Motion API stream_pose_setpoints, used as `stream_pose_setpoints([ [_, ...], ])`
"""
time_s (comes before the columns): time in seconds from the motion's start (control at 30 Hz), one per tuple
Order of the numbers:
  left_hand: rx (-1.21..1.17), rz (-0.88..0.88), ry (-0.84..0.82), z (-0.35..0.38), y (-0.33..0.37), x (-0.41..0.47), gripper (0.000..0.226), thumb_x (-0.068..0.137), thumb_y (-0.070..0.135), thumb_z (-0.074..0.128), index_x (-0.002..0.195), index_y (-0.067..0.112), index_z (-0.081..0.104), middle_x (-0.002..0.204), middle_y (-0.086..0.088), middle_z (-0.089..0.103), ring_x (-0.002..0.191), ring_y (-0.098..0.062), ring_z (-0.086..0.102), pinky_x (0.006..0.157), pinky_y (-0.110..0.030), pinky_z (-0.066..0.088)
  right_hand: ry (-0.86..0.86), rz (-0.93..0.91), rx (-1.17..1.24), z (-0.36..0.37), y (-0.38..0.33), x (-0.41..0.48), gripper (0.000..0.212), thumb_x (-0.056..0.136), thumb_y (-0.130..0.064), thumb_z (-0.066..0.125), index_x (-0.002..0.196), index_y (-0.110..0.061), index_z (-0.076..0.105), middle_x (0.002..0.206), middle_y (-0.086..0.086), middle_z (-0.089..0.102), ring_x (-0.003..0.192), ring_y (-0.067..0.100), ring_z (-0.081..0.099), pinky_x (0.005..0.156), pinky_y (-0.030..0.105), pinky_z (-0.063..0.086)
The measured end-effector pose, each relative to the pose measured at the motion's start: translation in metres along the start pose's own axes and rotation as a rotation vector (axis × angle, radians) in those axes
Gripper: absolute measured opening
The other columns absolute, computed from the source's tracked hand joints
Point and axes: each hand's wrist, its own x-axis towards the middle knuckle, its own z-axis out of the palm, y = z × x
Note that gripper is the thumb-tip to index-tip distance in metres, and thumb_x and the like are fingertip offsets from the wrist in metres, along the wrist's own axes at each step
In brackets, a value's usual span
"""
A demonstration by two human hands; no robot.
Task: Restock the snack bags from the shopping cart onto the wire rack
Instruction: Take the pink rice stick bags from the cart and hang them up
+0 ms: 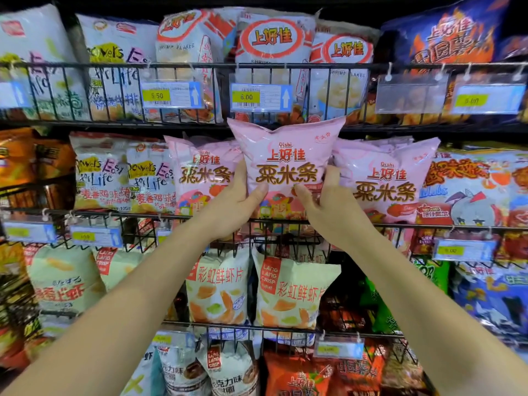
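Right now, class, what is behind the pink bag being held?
Behind the held bag: left pink bag, right pink bag, wire rack. The slot between is hidden.

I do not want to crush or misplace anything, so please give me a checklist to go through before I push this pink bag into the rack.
1. Grip: the left hand and the right hand both hold the pink bag, thumbs on its front: ok.
2. Right slot: a matching left bag and a matching right bag stand on either side: ok.
3. Facing: upright, print outward: ok.
4. Room behind: hidden by the bag: cannot tell.
5. Bottom past the front rail: lower edge not clearly shown: cannot tell.
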Motion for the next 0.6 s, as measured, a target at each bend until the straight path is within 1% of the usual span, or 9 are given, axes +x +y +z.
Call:
stream_pose_setpoints([
  [0.07,0.003,-0.012,-0.020,-0.001,-0.005,0.003,0.076,0.105,0.062,0.028,0.163,0.034,-0.011,0.169,-0.002,0.028,0.148,-0.027,0.038,0.115,-0.034,0.030,-0.045,0.049,-0.037,0.004,-0.003,0.000,0.057,0.102,-0.056,0.045,0.132,-0.007,0.037,0.089,0.011,0.071,0.072,0.030,0.069,0.063,0.047,0.059],
  [0.13,0.007,-0.026,-0.063,-0.003,-0.009,0.006,0.072,0.105,0.063,0.028,0.162,0.038,-0.007,0.164,-0.002,0.036,0.143,-0.028,0.045,0.111,-0.035,0.033,-0.084,0.089,-0.035,0.006,-0.003,-0.001,0.059,0.102,-0.059,0.043,0.128,-0.006,0.037,0.090,0.012,0.070,0.074,0.030,0.069,0.063,0.045,0.059],
  [0.2,0.007,-0.027,-0.108,-0.006,-0.011,0.009,0.071,0.104,0.063,0.028,0.162,0.041,-0.007,0.165,0.001,0.033,0.143,-0.027,0.044,0.108,-0.033,0.033,-0.081,0.138,-0.016,0.006,-0.001,-0.003,0.062,0.100,-0.062,0.045,0.127,-0.007,0.038,0.096,0.009,0.063,0.083,0.028,0.064,0.073,0.039,0.055],
  [0.27,0.021,-0.053,-0.151,-0.006,-0.012,0.011,0.071,0.105,0.062,0.027,0.162,0.041,-0.010,0.168,0.002,0.028,0.147,-0.027,0.040,0.109,-0.032,0.032,-0.080,0.162,-0.041,0.007,0.000,-0.006,0.067,0.098,-0.064,0.046,0.129,-0.005,0.037,0.098,0.010,0.059,0.087,0.029,0.062,0.079,0.042,0.054],
  [0.33,0.054,-0.077,-0.182,-0.004,-0.012,0.013,0.071,0.105,0.061,0.025,0.162,0.041,-0.012,0.169,0.002,0.025,0.150,-0.028,0.036,0.114,-0.035,0.030,-0.066,0.125,-0.149,0.010,0.001,-0.008,0.075,0.096,-0.066,0.045,0.131,-0.001,0.036,0.088,0.012,0.067,0.074,0.032,0.068,0.068,0.045,0.061],
  [0.4,0.087,-0.108,-0.207,-0.003,-0.010,0.014,0.070,0.106,0.061,0.023,0.161,0.040,-0.015,0.170,0.002,0.022,0.151,-0.029,0.035,0.115,-0.035,0.029,-0.077,0.114,-0.217,0.012,0.003,-0.007,0.078,0.095,-0.066,0.044,0.131,0.003,0.036,0.081,0.015,0.069,0.065,0.033,0.069,0.058,0.044,0.060],
  [0.47,0.106,-0.151,-0.228,-0.002,-0.008,0.013,0.071,0.106,0.061,0.023,0.161,0.039,-0.016,0.171,0.002,0.017,0.153,-0.028,0.031,0.114,-0.034,0.028,-0.126,0.170,-0.215,0.013,0.002,-0.003,0.073,0.098,-0.062,0.046,0.131,0.003,0.038,0.095,0.016,0.068,0.081,0.033,0.069,0.065,0.039,0.056],
  [0.53,0.106,-0.167,-0.239,-0.003,-0.005,0.011,0.071,0.106,0.062,0.023,0.161,0.040,-0.016,0.172,0.003,0.016,0.154,-0.028,0.029,0.110,-0.032,0.029,-0.187,0.256,-0.158,0.012,-0.002,0.003,0.068,0.101,-0.057,0.047,0.135,0.001,0.037,0.116,0.020,0.060,0.104,0.034,0.062,0.078,0.038,0.044],
  [0.6,0.110,-0.180,-0.246,-0.004,-0.001,0.008,0.070,0.106,0.061,0.023,0.161,0.039,-0.016,0.172,0.003,0.016,0.154,-0.028,0.028,0.112,-0.034,0.029,-0.239,0.297,-0.105,0.010,-0.003,0.006,0.067,0.102,-0.054,0.049,0.139,0.001,0.036,0.128,0.021,0.056,0.115,0.037,0.058,0.082,0.038,0.038],
])
